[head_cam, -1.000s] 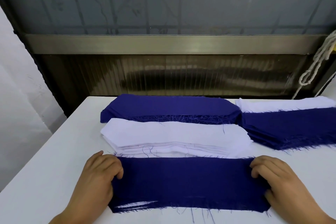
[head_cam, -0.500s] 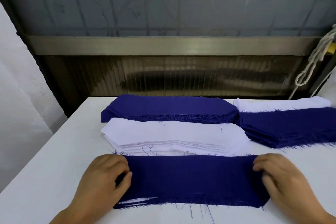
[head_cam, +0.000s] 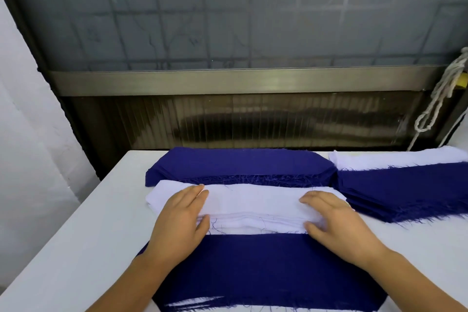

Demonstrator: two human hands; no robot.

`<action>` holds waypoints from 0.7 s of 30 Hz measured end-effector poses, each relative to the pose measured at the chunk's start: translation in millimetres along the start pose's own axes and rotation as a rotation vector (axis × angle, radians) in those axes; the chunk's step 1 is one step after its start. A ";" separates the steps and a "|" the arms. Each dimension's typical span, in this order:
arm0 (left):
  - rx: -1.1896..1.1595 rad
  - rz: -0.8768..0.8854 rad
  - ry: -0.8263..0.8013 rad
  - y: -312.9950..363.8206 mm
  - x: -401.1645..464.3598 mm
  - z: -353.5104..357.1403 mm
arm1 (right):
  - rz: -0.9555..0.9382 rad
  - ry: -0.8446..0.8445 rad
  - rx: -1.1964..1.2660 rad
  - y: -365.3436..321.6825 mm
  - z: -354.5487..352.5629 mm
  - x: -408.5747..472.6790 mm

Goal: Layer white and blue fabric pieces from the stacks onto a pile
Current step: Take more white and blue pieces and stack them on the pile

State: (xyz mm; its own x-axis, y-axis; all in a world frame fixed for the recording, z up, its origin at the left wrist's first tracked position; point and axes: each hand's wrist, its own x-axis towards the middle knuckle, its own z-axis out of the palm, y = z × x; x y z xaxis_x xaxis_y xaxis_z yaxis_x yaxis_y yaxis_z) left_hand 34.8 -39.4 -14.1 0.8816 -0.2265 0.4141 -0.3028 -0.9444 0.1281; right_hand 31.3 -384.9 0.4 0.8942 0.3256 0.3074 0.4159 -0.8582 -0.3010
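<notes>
A stack of white fabric pieces (head_cam: 250,204) lies in the middle of the white table (head_cam: 83,248), with a stack of blue pieces (head_cam: 238,164) behind it. In front of the white stack is the pile (head_cam: 266,268), topped by a blue piece with a white edge peeking out at its near left. My left hand (head_cam: 182,220) rests flat on the left part of the white stack, thumb at its front edge. My right hand (head_cam: 334,220) lies on the right part, fingers on top and thumb against the front edge.
A second blue stack (head_cam: 405,195) with white pieces (head_cam: 395,159) behind it sits at the right. A dark ribbed panel and metal rail (head_cam: 228,81) run behind the table. A pale rope (head_cam: 440,94) hangs at the far right. White wall stands at the left.
Both hands left the ends of the blue piece on the near pile and moved forward onto the white stack. The blue piece stays flat on the pile.
</notes>
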 end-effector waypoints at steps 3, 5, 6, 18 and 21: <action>-0.024 0.013 -0.060 -3.7 -3.5 7.0 | -0.010 0.001 -0.052 1.1 9.1 2.2; 0.002 0.048 -0.023 -6.7 -5.3 7.5 | -0.018 0.055 -0.080 -0.4 9.9 -0.8; 0.004 0.059 0.001 -6.6 -5.5 6.1 | -0.043 0.095 -0.103 -0.2 10.3 -1.6; 0.029 0.175 0.240 -2.6 -11.1 3.3 | -0.156 0.330 -0.117 1.5 18.8 -5.1; 0.003 0.201 0.267 -1.8 -12.1 1.0 | -0.062 0.320 -0.037 1.4 19.5 -6.6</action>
State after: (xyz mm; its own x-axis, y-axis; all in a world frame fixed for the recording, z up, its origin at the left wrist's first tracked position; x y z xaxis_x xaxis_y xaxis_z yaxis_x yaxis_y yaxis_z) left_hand 25.1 -35.2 -20.2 0.6782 -0.3382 0.6525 -0.4595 -0.8880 0.0174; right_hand 29.2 -380.4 -19.7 0.7675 0.2415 0.5939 0.4564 -0.8563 -0.2416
